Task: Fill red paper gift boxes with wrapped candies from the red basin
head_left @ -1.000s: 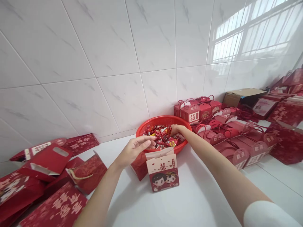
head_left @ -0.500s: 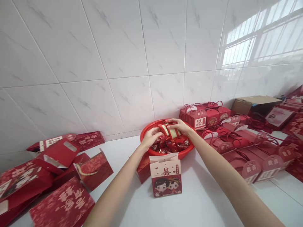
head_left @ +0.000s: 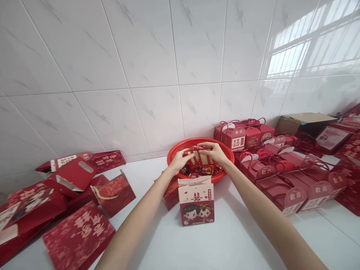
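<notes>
Both my hands are over a red plastic basket (head_left: 172, 147) full of red-wrapped sweets (head_left: 208, 170). My left hand (head_left: 180, 161) has its fingers closed on a red-and-cream snack packet (head_left: 194, 159). My right hand (head_left: 215, 152) grips another packet with cream stripes (head_left: 207, 159) from above, close beside the first. The fingers partly cover both packets. In front of the basket an open gift box (head_left: 197, 204) stands upright, its top flaps raised, with two cartoon figures on its front.
A red box (head_left: 170, 195) stands partly behind the gift box. Red gift bags (head_left: 80, 236) lie piled at the left. Rows of closed red boxes with cord handles (head_left: 292, 187) fill the right, with a brown cardboard box (head_left: 305, 119) behind. A tiled wall (head_left: 152, 112) backs the white table.
My hands have drawn closer together over the basket, and the packets have turned more upright between them. The view has shifted slightly.
</notes>
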`<state>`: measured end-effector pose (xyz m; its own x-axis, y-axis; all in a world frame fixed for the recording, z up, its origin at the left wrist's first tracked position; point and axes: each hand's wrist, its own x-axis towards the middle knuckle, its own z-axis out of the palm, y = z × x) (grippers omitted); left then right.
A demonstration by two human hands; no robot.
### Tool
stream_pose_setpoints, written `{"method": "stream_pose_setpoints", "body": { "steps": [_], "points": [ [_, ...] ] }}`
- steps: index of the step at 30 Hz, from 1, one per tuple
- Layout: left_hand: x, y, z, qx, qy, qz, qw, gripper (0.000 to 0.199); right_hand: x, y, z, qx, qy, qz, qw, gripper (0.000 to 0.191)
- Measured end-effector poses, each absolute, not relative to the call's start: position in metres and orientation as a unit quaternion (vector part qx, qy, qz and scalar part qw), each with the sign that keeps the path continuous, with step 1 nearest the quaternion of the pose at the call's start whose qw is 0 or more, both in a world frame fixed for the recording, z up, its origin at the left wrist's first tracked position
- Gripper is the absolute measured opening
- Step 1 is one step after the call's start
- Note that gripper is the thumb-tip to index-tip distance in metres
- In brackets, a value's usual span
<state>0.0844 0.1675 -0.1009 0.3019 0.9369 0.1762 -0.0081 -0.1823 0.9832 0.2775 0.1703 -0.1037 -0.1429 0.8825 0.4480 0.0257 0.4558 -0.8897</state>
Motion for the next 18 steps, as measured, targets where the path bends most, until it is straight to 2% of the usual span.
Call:
{"method": "stream_pose_setpoints", "body": {
  "steps": [4, 10, 15, 18],
  "points": [
    [0.084, 0.169, -0.103, 0.611, 0.402, 0.484, 0.479, 0.025, 0.278, 0.172, -0.107, -0.365, -0.638, 0.365, 0.571, 0.032],
    [0.086, 0.167, -0.097, 0.600, 0.415, 0.462, 0.505, 0.024, 0.277, 0.168, -0.104, -0.366, -0.640, 0.369, 0.565, 0.030],
    [0.087, 0.166, -0.095, 0.578, 0.418, 0.455, 0.534, 0.038, 0.276, 0.160, -0.100, -0.342, -0.688, 0.391, 0.507, 0.026],
    [0.087, 0.164, -0.094, 0.567, 0.405, 0.474, 0.537, 0.053, 0.277, 0.163, -0.103, -0.383, -0.640, 0.385, 0.543, 0.027]
  ]
}}
